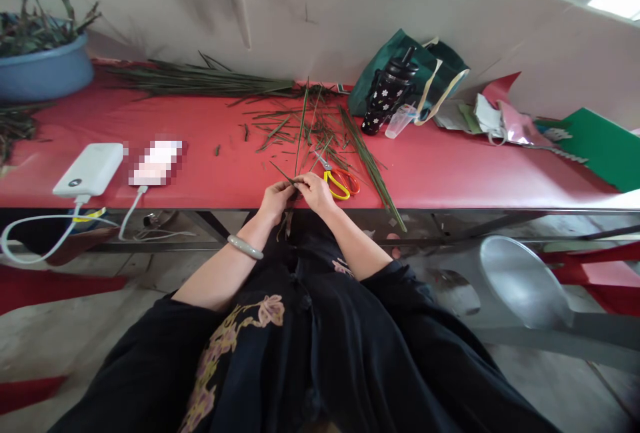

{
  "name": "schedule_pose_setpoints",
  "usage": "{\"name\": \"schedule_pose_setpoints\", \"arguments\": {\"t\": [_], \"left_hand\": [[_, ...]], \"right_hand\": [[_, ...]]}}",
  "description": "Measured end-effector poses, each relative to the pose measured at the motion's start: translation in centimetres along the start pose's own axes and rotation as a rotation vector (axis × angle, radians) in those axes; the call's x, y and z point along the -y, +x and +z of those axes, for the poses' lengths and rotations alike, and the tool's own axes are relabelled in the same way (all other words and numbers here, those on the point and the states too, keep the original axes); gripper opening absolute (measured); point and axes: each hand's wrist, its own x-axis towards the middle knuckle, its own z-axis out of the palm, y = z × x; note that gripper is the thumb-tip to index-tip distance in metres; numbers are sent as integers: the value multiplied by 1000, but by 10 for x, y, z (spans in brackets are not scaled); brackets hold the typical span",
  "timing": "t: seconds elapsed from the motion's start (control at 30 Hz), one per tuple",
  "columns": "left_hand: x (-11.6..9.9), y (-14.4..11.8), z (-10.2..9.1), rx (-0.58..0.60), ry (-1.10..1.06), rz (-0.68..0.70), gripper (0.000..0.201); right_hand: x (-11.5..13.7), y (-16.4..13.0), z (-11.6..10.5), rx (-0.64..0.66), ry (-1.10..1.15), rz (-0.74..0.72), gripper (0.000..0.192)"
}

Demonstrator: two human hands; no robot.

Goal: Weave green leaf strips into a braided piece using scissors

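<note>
Close together at the table's front edge, my left hand and my right hand pinch a few narrow green leaf strips. The strips fan up and away from my fingers, one long one standing nearly straight. Where the strips cross is hidden by my fingertips. Just right of my right hand lie scissors with red and yellow handles, blades pointing away. Beyond the hands, cut leaf scraps are scattered on the red table. A bundle of long strips lies slantwise to the right, its end over the edge.
Long leaves lie along the wall. At left stand a blue basin, a white power bank and a blurred phone on cables. At right are a black flowered tumbler, a plastic cup and a green bag.
</note>
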Motion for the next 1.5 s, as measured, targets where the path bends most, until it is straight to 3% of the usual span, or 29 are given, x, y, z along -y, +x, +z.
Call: {"name": "schedule_pose_setpoints", "arguments": {"t": [0.5,0.7,0.8,0.9,1.0,1.13,1.3,1.5], "left_hand": [[-5,-4,-2,62,21,-53,33],[-5,-3,0,38,12,-57,30],[-6,-4,1,16,7,-72,25],[-6,-4,1,-11,3,-67,22],[-5,-5,1,-2,4,-52,21],[-4,-5,0,39,35,-37,22],[-4,-5,0,51,81,-70,23],[-4,-8,3,14,88,-99,23]], "right_hand": [[3,4,-1,18,-95,35,20],[-1,3,0,14,60,16,21],[-2,-1,-2,-102,140,85,21],[-2,-6,-7,-211,121,246,27],[0,-7,-10,-110,74,379,37],[6,-4,-6,65,236,384,38],[8,-4,-2,12,544,475,28],[1,-3,0,-61,592,526,26]]}}
